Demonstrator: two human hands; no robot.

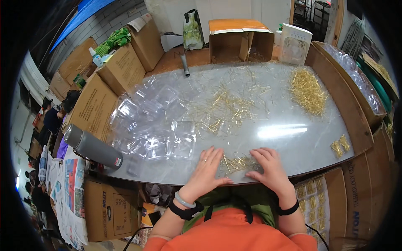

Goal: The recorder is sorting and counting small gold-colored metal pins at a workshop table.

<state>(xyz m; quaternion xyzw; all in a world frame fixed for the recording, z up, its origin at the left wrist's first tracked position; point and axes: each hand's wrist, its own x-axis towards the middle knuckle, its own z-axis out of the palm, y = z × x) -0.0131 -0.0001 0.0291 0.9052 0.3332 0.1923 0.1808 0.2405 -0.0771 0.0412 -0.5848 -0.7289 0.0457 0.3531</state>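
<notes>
My left hand [206, 170] rests at the near edge of the grey table [289, 161], fingers stretched out and thumb apart. Facing it is my right hand [270, 169], its fingers also extended. Between the two lies a small bundle of gold metal hooks [236, 163], with both hands at its ends; neither is closed around it. Beyond my hands is a loose scatter of gold hooks [228, 104]. To its left lie clear plastic boxes [153, 136], heaped over one another. A dense pile of hooks [309, 93] sits at the far right, and two small bundles [340, 146] lie near the right edge.
A grey bottle [94, 146] stands tilted-looking at the left. Cardboard boxes [125, 69] line the left side, and a cardboard wall [345, 98] borders the right. An orange-topped box [240, 42] and a white fan [295, 44] stand behind. Below right, a carton holds several hook bundles [312, 203].
</notes>
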